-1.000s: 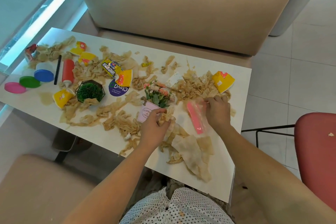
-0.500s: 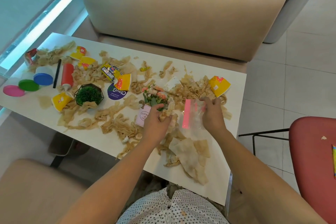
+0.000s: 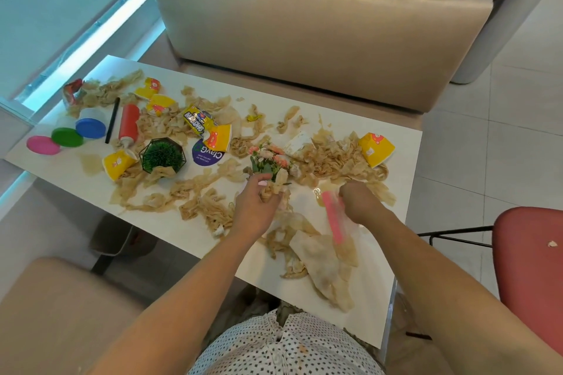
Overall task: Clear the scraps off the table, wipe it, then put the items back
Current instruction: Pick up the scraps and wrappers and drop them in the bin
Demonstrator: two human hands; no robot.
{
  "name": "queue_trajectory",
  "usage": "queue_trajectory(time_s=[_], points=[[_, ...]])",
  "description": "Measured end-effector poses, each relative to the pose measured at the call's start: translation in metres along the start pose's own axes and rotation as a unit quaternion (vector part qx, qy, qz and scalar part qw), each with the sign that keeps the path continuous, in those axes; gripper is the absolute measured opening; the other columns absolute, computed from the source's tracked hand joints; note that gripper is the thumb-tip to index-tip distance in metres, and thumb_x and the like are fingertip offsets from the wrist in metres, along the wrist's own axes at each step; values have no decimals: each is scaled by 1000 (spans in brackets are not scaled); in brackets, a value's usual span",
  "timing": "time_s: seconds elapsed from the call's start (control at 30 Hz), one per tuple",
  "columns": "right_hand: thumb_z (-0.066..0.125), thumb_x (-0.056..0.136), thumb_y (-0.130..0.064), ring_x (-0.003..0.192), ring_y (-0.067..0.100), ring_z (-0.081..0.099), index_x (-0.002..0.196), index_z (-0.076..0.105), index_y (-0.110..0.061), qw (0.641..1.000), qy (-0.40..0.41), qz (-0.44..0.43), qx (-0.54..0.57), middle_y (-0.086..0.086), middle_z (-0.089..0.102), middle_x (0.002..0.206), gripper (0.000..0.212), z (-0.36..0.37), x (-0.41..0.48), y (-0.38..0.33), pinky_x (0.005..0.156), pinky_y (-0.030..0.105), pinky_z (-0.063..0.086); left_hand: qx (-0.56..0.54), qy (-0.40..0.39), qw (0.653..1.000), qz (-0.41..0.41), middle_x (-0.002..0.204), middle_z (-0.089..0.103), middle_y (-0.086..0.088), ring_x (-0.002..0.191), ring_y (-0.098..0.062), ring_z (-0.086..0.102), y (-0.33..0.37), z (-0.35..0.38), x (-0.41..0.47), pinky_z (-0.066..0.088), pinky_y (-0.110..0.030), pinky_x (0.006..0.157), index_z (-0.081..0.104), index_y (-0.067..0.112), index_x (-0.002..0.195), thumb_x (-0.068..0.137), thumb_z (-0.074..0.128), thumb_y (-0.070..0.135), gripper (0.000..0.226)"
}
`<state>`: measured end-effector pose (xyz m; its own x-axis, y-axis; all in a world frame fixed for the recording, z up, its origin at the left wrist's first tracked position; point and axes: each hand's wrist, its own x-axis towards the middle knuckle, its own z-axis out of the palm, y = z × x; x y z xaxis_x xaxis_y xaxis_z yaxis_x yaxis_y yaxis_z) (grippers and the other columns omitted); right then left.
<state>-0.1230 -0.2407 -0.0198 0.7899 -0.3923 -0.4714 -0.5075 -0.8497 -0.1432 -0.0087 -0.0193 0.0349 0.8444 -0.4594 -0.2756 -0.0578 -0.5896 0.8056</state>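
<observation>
Beige paper scraps point(image 3: 335, 158) are strewn over pretty much the whole white table point(image 3: 377, 277), thickest through the middle and at the near right. A wad of them is gripped in the left hand point(image 3: 256, 207), with the fingers point(image 3: 268, 189) curled round it, right up against the little flower pot point(image 3: 268, 163) near the table's centre – whether the pot itself is touched can't be told. A clear bag with a pink strip point(image 3: 332, 218) is pinched at its top edge by the right hand point(image 3: 358, 201), and its lower end is draped over a big flat scrap by the near edge. Yellow paper cups are tipped over among the mess, one at the far right point(image 3: 376, 148) and one just beside the green plant in a black wire holder point(image 3: 163, 155). Over at the left end a red bottle point(image 3: 129, 125) and a black pen point(image 3: 112, 120) are laid side by side, with blue point(image 3: 90, 127), green point(image 3: 67, 137) and pink point(image 3: 43, 145) lids lined up past them – all well apart from both hands.
</observation>
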Motion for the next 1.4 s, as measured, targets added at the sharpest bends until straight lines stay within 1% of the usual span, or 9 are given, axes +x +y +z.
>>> queue_trajectory(time_s=[0.23, 0.37, 0.5, 0.63, 0.83, 1.03, 1.13, 1.27, 1.4], points=[[44, 93, 1, 84, 31, 57, 108, 54, -18, 979, 177, 11, 101, 6, 57, 100, 26, -32, 2, -11, 61, 36, 44, -34, 14, 999, 9, 125, 66, 5, 60, 8, 58, 6, -18, -7, 44, -16, 53, 57, 33, 129, 97, 71, 30, 35], [38, 92, 6, 69, 25, 55, 118, 47, -22, 952, 223, 17, 211, 6, 58, 84, 39, -71, -5, -33, 52, 32, 37, -83, 34, 996, 31, 133, 66, 6, 113, -15, 66, 10, -37, -6, 45, -20, 65, 59, 45, 120, 98, 70, 27, 30], [35, 94, 9, 62, 23, 53, 124, 52, -25, 909, 259, -11, 326, 9, 60, 86, 48, -102, -5, -72, 52, 34, 42, -111, 59, 991, 42, 125, 67, 14, 91, -11, 63, 16, -66, 5, 45, -17, 67, 63, 40, 109, 98, 69, 24, 20], [43, 104, -8, 87, 14, 56, 118, 67, -18, 873, 299, -37, 384, 2, 66, 112, 29, -118, 15, -125, 81, 29, 51, -97, 95, 990, 39, 102, 69, 6, 66, -13, 47, 7, -107, 25, 41, -30, 63, 64, 41, 106, 95, 72, 35, 14], [66, 95, -16, 114, 13, 50, 140, 54, -15, 892, 258, -106, 357, 1, 52, 126, 46, -124, 56, -230, 98, 23, 37, -127, 130, 983, 30, 111, 72, 4, 92, -25, 67, -30, -201, 63, 54, -41, 73, 68, 34, 115, 93, 68, 48, 26], [61, 97, -11, 75, 13, 51, 148, 42, -22, 886, 246, -79, 385, -5, 53, 88, 55, -122, 116, -348, 66, 29, 39, -112, 113, 987, 25, 94, 68, 1, 73, -15, 62, -83, -311, 123, 48, -22, 60, 67, 27, 121, 98, 63, 24, 23], [63, 99, -15, 88, 16, 55, 141, 51, -17, 890, 249, -70, 374, 1, 60, 101, 44, -123, 145, -406, 75, 27, 42, -87, 94, 991, 24, 103, 72, -7, 83, -27, 67, -114, -368, 151, 57, -42, 71, 65, 36, 121, 99, 62, 24, 25], [66, 98, -16, 101, 22, 58, 125, 67, -12, 891, 276, -64, 354, 7, 61, 113, 27, -123, 164, -471, 88, 30, 47, -74, 88, 993, 25, 112, 71, 7, 85, -10, 69, -146, -427, 172, 51, -16, 63, 65, 36, 116, 98, 64, 17, 27], [68, 97, -15, 96, 15, 49, 114, 71, -10, 891, 290, -69, 342, 2, 41, 113, 18, -125, 171, -508, 83, 13, 38, -62, 90, 994, 22, 108, 69, 15, 91, -9, 68, -161, -462, 181, 54, -25, 74, 62, 39, 119, 96, 66, 18, 31]])
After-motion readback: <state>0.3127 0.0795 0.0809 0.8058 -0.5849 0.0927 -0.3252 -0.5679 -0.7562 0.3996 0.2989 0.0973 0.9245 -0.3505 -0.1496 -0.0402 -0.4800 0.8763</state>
